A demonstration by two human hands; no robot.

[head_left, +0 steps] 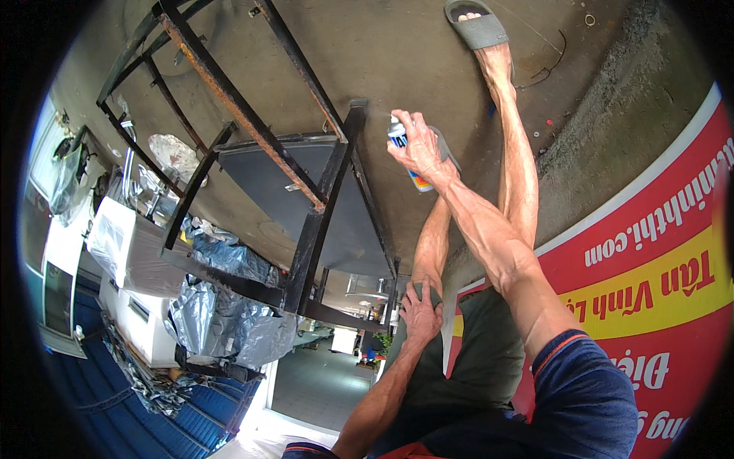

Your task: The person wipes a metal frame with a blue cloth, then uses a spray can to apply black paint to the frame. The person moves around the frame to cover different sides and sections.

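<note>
My right hand (pixel 422 147) is wrapped round a spray can (pixel 397 131) with a white top, held upright beside the black metal frame (pixel 329 195). Its palm hides much of the can, and a finger sits over the nozzle. The frame's end bar stands just left of the can, with a gap between them. Rusty brown patches show along one long bar (pixel 237 103). My left hand (pixel 420 314) lies on my bent knee, fingers spread, holding nothing.
A dark flat panel (pixel 298 195) shows behind the frame's bars. Grey crumpled plastic sheeting (pixel 222 317) and a wrapped white box (pixel 130 245) are at the left. A red and yellow banner (pixel 642 298) spans the right side. My sandalled foot (pixel 478 30) rests on the concrete floor (pixel 413 53).
</note>
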